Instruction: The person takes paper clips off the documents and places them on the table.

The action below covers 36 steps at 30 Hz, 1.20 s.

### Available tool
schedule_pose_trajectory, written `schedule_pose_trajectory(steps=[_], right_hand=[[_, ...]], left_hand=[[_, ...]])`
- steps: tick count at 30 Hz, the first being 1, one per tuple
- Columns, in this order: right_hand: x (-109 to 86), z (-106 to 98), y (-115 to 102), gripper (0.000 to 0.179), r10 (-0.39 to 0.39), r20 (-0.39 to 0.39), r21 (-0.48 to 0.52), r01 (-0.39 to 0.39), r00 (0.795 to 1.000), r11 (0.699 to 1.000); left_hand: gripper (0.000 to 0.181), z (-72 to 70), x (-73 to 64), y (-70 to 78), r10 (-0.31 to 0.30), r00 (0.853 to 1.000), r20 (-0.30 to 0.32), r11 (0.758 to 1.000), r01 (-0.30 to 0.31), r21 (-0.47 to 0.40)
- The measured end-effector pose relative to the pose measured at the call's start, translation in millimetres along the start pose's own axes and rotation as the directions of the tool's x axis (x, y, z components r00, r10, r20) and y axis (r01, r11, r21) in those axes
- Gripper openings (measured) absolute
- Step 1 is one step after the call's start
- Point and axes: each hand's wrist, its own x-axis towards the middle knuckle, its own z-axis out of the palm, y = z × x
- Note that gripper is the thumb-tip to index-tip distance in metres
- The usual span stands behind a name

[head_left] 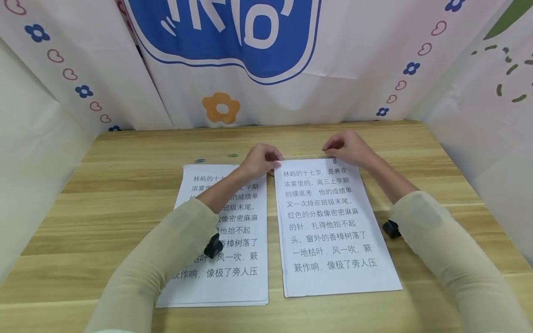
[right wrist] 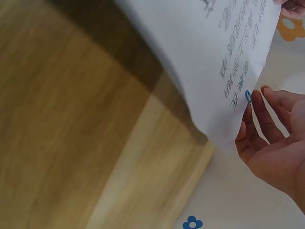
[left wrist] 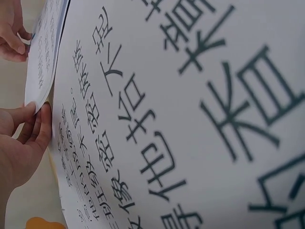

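Observation:
Two stacks of printed paper lie side by side, the left stack (head_left: 233,291) and the right stack (head_left: 341,284). My left hand (head_left: 260,162) pinches the top left corner of the right stack, thumb in front and fingers behind in the left wrist view. A blue paper clip (right wrist: 248,96) sits on that stack's top edge, near its right corner. Beside the clip, my right hand (right wrist: 274,131) has loosely bent fingers touching or just behind the sheet edge. Its thumb stands apart from the clip, and nothing shows gripped between thumb and fingers.
Behind the stacks on the wooden table (head_left: 125,194) lie a blue paper clip (head_left: 200,161), a green paper clip (head_left: 233,156) and a yellow paper clip (head_left: 297,153). A printed white cloth (head_left: 333,101) hangs along the back edge. My left forearm crosses over the left stack.

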Motion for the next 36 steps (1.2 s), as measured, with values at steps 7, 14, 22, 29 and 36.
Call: schedule_pose_trajectory(steps=[7, 14, 22, 29, 36], right_hand=[[-6.3, -4.8, 6.8, 0.016, 0.025, 0.002, 0.004, -0.025, 1.000, 1.000], [-10.7, -7.9, 10.5, 0.015, 0.054, 0.009, -0.013, -0.054, 0.999, 0.998], [-12.2, -9.1, 16.9, 0.016, 0.062, 0.025, -0.044, -0.060, 0.998, 0.997], [-11.6, -10.1, 16.7, 0.015, 0.060, 0.052, -0.042, -0.058, 0.997, 0.997], [-11.0, -8.9, 16.4, 0.014, 0.061, 0.066, -0.047, -0.058, 0.996, 0.997]], left_hand=[[0.015, 0.2, 0.2, -0.8, 0.006, 1.000, -0.003, 1.000, -0.006, 0.016], [0.014, 1.1, 1.3, -0.7, -0.002, 1.000, -0.005, 1.000, 0.002, 0.009], [0.014, 0.8, 1.8, -0.8, 0.006, 1.000, -0.010, 1.000, -0.005, 0.018], [0.014, 0.3, 1.3, 0.5, 0.005, 1.000, -0.009, 1.000, -0.005, 0.013], [0.013, 0.2, 0.9, -0.3, -0.001, 1.000, -0.004, 1.000, 0.001, 0.004]])
